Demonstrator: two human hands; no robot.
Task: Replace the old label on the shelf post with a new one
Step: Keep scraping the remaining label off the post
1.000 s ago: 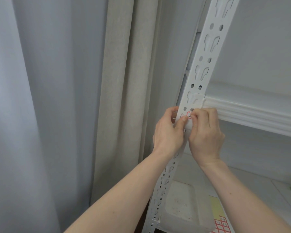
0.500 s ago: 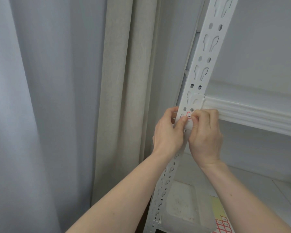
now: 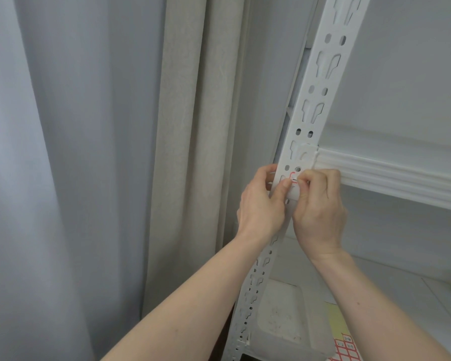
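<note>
A red-edged label (image 3: 293, 178) sits on the shelf post (image 3: 320, 82) just below the beam. Left hand (image 3: 262, 204) grips the post, thumb pressing the label; right hand (image 3: 319, 207) pinches its edge (old or new, unclear), so replacement looks unfinished.

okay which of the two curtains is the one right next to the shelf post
The beige textured curtain. It hangs just left of the white shelf post, while the smooth grey-blue curtain hangs farther left, beyond it.

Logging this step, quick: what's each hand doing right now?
Left hand: holds the shelf post, thumb pressing the label.
Right hand: fingers curled, pinching the label.
</note>
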